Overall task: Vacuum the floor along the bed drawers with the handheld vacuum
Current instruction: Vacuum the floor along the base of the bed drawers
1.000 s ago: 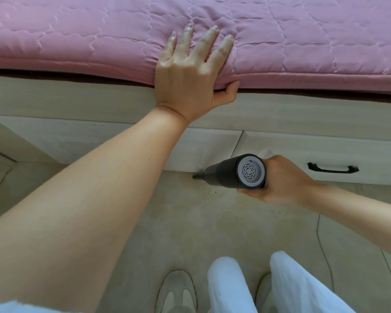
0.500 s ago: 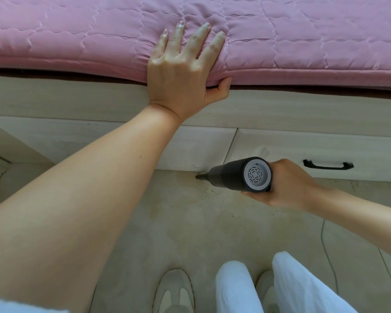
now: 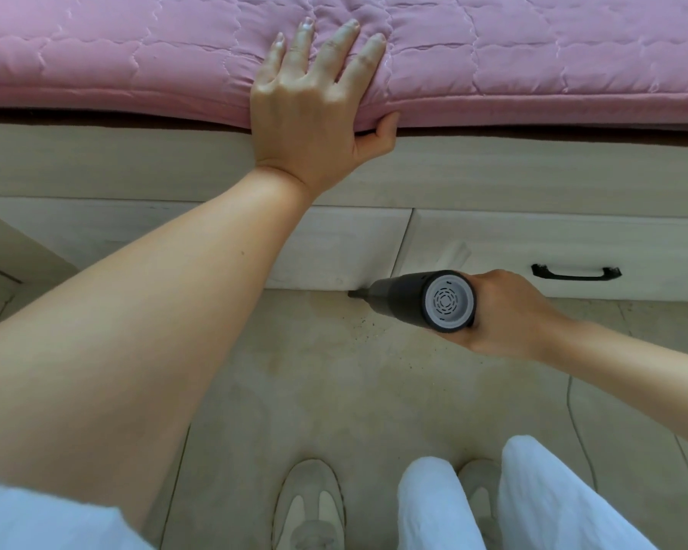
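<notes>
Handheld vacuum (image 3: 418, 301) gripped in right hand (image 3: 505, 315), nozzle at drawers (image 3: 493, 252)

Dark handheld vacuum (image 3: 408, 299) angled low; nozzle at bed drawers (image 3: 533, 244) base.

Even, soft daylight; bright overall, no hard shadows. Satin sheen on the pink quilt (image 3: 533, 53), strongest toward the far side of the bed. Dark shadow band under the quilt's edge along the bed frame. Floor (image 3: 334, 391) evenly lit, with dim patches. Wide-angle bowing: bed edge and drawer (image 3: 533, 248) lines curve toward the frame edges. Near forearm (image 3: 116, 351) soft, slightly out of focus; centre sharp.
</notes>
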The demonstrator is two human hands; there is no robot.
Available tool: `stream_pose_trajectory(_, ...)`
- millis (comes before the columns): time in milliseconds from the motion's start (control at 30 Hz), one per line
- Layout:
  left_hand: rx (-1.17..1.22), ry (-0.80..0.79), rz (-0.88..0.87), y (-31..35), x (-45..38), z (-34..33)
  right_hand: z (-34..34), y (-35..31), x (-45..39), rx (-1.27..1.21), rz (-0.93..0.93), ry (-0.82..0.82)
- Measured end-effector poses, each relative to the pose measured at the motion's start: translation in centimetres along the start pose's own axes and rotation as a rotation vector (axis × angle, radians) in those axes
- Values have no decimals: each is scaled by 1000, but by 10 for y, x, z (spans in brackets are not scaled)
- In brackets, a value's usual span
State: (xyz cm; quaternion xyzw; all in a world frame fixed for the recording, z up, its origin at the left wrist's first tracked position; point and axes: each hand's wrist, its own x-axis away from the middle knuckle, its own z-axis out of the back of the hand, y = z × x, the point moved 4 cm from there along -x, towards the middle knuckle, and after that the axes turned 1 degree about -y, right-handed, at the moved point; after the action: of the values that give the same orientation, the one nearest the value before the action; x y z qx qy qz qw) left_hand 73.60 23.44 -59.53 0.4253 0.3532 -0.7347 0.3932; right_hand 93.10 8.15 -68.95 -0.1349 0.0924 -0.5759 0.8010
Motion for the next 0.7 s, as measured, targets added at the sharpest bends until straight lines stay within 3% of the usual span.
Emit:
stream_pose_trajectory(367, 8, -7, -5, 1, -1, 2, 16, 17, 12, -91, -169, -50)
stream_pose_trajectory(700, 7, 0, -5, 0, 0, 1, 13, 10, 2, -101, -162, -64)
